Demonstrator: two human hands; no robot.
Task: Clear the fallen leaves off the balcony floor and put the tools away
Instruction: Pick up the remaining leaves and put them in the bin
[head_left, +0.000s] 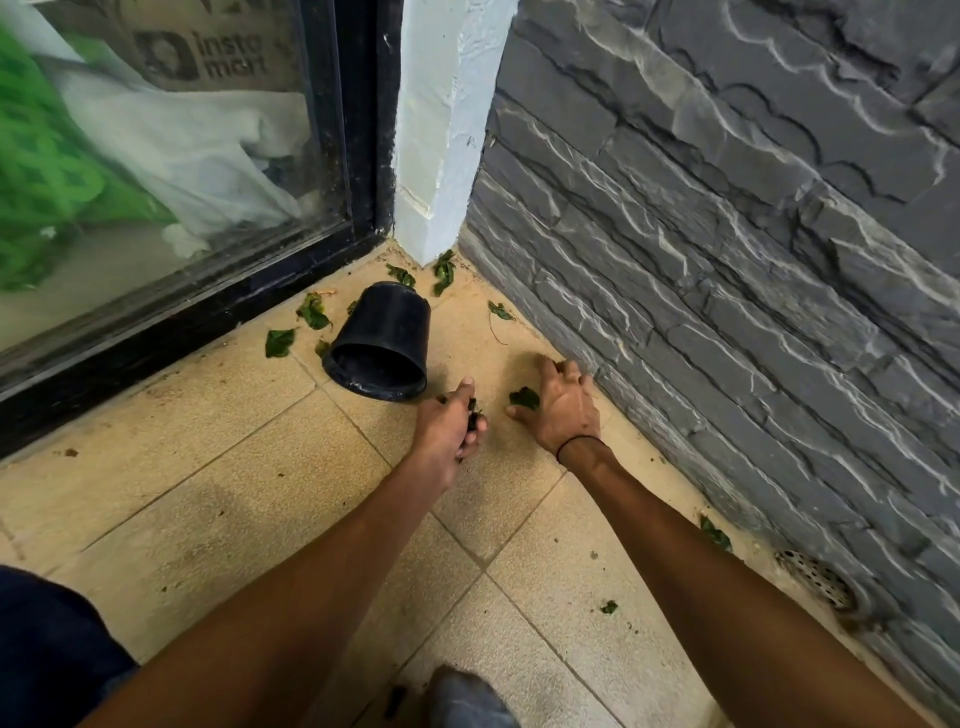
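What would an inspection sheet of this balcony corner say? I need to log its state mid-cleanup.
Surface: beige tiled floor, gritty, soil specks.
Job's things: green leaves scattered near the corner; black pot tipped on its side, mouth toward the person.
Clutter: small leaf scrap; drain grate by the wall.
Grippers: left hand grips gathered leaves; right hand spread, fingers on the floor beside a leaf.
Cables: nothing seen.
Surroundings: grey stone wall, white pillar, black-framed glass door.

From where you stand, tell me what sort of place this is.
Probably a balcony corner: a tiled floor scattered with leaves, a floor drain by the stone-clad wall, and a glass door.
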